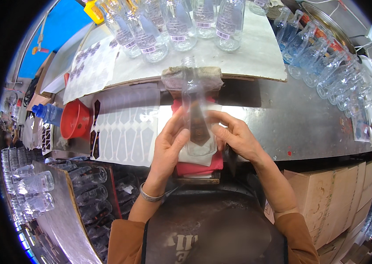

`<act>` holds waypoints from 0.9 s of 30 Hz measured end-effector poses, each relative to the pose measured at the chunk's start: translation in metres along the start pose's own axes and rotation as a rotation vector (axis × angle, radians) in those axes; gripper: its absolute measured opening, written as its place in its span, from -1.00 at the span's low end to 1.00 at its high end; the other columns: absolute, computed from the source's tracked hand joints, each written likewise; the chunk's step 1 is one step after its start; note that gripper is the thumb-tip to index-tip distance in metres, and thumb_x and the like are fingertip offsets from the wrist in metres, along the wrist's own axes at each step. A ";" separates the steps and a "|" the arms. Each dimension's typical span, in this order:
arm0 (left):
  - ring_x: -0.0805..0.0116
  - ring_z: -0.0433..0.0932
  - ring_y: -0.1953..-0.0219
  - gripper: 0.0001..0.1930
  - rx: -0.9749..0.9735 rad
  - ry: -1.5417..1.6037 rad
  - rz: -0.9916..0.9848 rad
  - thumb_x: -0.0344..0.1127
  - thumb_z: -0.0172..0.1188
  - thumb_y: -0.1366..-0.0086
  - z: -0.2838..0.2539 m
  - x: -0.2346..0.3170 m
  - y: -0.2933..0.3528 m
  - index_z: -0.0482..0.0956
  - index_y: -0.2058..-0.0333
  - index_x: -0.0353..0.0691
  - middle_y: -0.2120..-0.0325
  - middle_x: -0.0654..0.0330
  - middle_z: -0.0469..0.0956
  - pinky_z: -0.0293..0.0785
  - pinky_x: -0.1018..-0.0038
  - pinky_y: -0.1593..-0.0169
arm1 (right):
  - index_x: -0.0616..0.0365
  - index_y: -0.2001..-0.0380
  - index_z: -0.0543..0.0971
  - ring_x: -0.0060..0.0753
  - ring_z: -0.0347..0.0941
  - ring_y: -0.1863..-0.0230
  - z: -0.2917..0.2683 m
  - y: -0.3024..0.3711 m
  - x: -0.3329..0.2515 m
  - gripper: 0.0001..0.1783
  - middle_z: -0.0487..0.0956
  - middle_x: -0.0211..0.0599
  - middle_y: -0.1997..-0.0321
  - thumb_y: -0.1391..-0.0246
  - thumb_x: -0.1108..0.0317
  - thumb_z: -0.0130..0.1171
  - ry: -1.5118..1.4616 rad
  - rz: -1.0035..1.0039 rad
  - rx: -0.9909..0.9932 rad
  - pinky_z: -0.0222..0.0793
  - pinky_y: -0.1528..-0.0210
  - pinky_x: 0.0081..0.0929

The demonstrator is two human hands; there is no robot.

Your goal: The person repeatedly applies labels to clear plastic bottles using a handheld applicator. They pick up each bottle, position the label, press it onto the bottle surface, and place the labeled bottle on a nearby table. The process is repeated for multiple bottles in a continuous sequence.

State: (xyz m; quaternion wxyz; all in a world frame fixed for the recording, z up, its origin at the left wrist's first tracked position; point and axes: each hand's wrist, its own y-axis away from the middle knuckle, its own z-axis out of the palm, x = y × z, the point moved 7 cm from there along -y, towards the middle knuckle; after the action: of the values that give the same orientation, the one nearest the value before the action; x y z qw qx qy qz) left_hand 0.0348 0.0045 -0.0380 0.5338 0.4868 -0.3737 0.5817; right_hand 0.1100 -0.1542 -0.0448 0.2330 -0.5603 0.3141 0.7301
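Observation:
A clear glass bottle (191, 92) lies in front of me, its neck pointing away over a rolled cloth (214, 78) and its body above a red cloth pad (201, 170). On its body shows a dark tie-shaped sticker (200, 131). My left hand (169, 138) is closed along the bottle's left side, with the thumb near the sticker. From the right, my right hand (239, 135) grips the other side with bent fingers. Left of my hands lies a sticker sheet (126, 127) with several vacant tie-shaped outlines; dark tie stickers (95, 130) stay on its left edge.
Several labelled clear bottles (179, 31) stand on the white board at the back. More bottles (327, 70) line the right side. A red funnel-like container (75, 119) and a blue-capped bottle (47, 113) sit at left. Cardboard boxes (327, 198) stand below right; bottles fill a crate (91, 193) below left.

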 end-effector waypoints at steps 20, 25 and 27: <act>0.19 0.23 -0.40 -0.30 0.033 -0.061 0.036 -0.52 0.15 -0.38 0.002 -0.003 0.001 0.06 -0.42 -0.40 -0.38 -0.03 0.21 0.20 0.31 -0.40 | 0.33 0.05 0.62 -0.69 0.42 0.50 -0.029 -0.047 -0.039 -0.54 0.71 -0.31 0.21 -0.34 0.08 0.10 0.266 -0.129 0.125 0.36 0.39 -0.65; 0.21 0.27 -0.37 -0.29 0.055 -0.058 0.018 -0.55 0.16 -0.36 0.003 -0.003 0.002 0.07 -0.42 -0.39 -0.35 -0.04 0.26 0.23 0.31 -0.39 | 0.36 0.36 0.71 -0.59 0.52 0.40 -0.019 -0.062 -0.067 -0.47 0.69 -0.25 0.48 -0.25 -0.01 0.18 0.525 -0.104 0.171 0.43 0.28 -0.56; 0.22 0.29 -0.37 -0.29 0.060 -0.054 0.012 -0.55 0.17 -0.35 0.003 -0.002 0.003 0.08 -0.42 -0.38 -0.34 -0.04 0.27 0.24 0.31 -0.39 | 0.31 0.41 0.71 -0.41 0.60 0.40 -0.015 -0.065 -0.067 -0.44 0.69 -0.19 0.48 -0.21 -0.09 0.20 0.560 -0.113 0.182 0.46 0.28 -0.45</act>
State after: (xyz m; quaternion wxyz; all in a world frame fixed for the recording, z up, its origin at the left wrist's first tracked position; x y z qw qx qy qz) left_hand 0.0328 0.0006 -0.0388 0.5051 0.5160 -0.3731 0.5826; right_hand 0.1826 -0.1195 0.0040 0.2267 -0.7335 0.3987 0.5017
